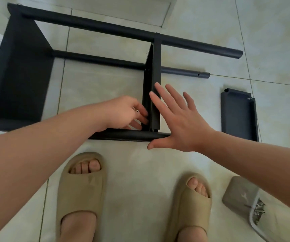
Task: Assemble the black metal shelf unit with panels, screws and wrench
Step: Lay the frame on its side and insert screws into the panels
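Nearest me, beside tan foam sandals (pixel 81 189), a clear plastic bag of silver screws (pixel 257 210) lies on the pale tiled floor (pixel 140 172). Further out, my left hand (pixel 126 113) reaches inside the frame, its fingers curled round what looks like a small silver screw (pixel 137 111) held against the black metal middle panel (pixel 153 75). My right hand (pixel 179 119) is flat, fingers spread, at that panel's outer face — touching or not, I cannot tell. A loose black tray-shaped panel (pixel 236 116) waits to the right. The black metal shelf unit (pixel 18 75) lies on its side, half built. I judge it stiff, fairly light, slick-painted and thin-edged — best held by its round tubes (pixel 106 27).
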The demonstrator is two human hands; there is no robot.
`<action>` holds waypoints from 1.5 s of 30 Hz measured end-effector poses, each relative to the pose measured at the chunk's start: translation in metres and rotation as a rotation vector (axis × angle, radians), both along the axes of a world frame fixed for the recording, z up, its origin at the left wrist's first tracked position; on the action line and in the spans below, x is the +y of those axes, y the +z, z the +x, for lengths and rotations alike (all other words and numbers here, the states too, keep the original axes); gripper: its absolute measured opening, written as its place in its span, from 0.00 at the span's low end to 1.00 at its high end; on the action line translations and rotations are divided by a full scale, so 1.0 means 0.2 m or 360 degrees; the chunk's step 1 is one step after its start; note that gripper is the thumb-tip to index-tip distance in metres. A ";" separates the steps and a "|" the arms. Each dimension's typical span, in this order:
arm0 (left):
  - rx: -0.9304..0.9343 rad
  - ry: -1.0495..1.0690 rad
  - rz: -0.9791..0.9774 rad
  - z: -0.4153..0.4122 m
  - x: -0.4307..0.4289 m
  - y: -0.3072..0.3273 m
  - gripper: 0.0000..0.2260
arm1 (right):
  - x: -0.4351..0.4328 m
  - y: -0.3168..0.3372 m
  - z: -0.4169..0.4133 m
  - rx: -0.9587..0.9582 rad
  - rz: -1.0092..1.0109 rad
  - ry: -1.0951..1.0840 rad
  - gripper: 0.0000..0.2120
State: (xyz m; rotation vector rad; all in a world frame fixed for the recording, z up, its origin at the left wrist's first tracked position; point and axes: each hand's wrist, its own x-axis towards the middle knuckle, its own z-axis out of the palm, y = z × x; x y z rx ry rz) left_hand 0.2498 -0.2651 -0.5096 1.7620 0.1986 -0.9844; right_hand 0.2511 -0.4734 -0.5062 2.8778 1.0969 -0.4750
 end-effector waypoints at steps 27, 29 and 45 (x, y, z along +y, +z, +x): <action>0.0111 -0.0454 0.0044 0.12 -0.04 -0.03 0.05 | -0.02 -0.08 -0.02 -0.0014 0.0095 -0.0234 0.57; 0.0120 -0.0462 0.0038 0.13 -0.05 -0.04 0.05 | -0.02 -0.08 -0.02 -0.0007 0.0096 -0.0244 0.57; 0.0047 -0.0134 0.0073 0.08 -0.08 -0.15 0.07 | -0.03 -0.10 -0.01 0.0005 0.0108 -0.0228 0.57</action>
